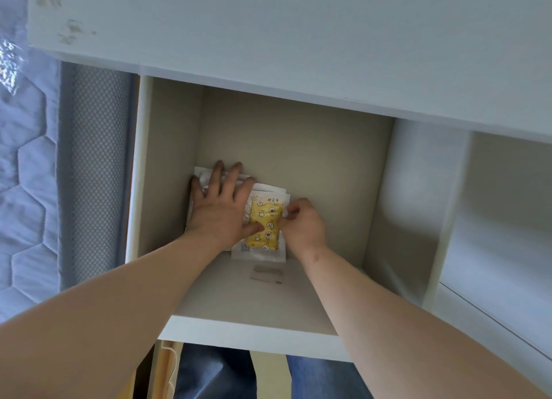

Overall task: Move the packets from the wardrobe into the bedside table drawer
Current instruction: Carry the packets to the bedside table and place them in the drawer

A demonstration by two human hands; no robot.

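The bedside table drawer (254, 333) is pulled out below me, beige inside with a white front. On its floor lies a clear packet with a yellow star-patterned pad (265, 225), on top of other white packets (206, 174) toward the left wall. My left hand (221, 201) lies flat with spread fingers on the white packets, its thumb touching the yellow packet's left edge. My right hand (301, 219) has curled fingers that pinch the yellow packet's right edge.
The white bedside table top (298, 40) overhangs the drawer's back. A small strip or label (266, 274) lies on the drawer floor near the front. A quilted blue mattress (30, 160) borders the left. A white panel (493, 219) stands at the right.
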